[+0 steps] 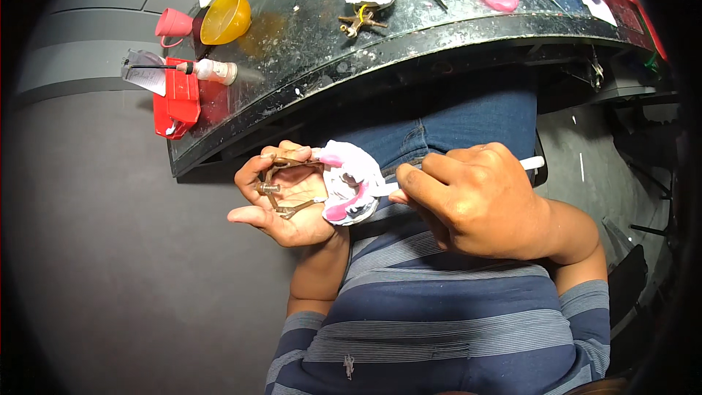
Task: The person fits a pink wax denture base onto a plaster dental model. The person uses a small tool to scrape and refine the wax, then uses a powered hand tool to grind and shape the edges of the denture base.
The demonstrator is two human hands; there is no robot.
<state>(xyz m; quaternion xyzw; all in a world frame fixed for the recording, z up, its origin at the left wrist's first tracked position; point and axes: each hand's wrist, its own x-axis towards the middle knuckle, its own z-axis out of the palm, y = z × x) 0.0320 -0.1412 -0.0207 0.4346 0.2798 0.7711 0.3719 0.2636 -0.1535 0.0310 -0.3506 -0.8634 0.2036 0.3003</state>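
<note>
Above lap (479,113): white tool (532,164) crosswise, pointing left toward cast (360,159).

The white cast (362,157) sits near the middle of the frame, a rough, curved lump with pink material (336,213) lining its inner edge in an arch. A brassy, worn metal frame (269,188) reaches out to its left, looped open, a ridged screw at the far end. Just right of centre I see a slim white tool (535,163), tilted slightly, its left tip up against the cast's right side.
</note>
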